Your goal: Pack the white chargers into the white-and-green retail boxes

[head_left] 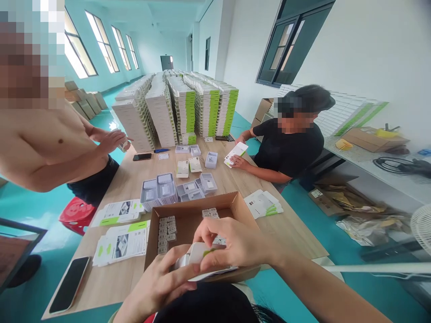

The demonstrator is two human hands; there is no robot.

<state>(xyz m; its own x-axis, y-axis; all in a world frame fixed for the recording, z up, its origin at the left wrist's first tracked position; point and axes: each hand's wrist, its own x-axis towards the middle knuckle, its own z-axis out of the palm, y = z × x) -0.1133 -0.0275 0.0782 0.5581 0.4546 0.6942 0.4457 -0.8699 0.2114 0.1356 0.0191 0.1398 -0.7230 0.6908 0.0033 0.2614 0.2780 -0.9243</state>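
Low in front of me, both hands hold a small white carton (198,252) with a green patch at its end. My left hand (168,276) grips its body from the left, fingers wrapped round it. On the right, my right hand (229,244) pinches the end flap between thumb and fingers; part of the carton is hidden behind the fingers. Just beyond my hands stands an open cardboard box (188,207) on the table. Inside it, small white square items (167,231) sit in rows at the left, with more partly covered by my right hand.
Flat printed sleeves (121,242) and a phone (69,285) lie left. White plastic trays (158,190) are stacked beyond the box; more sleeves (264,204) lie right. Two people work across the table (292,229), one holding a white carton (235,153). Tall carton stacks (188,107) rise behind.
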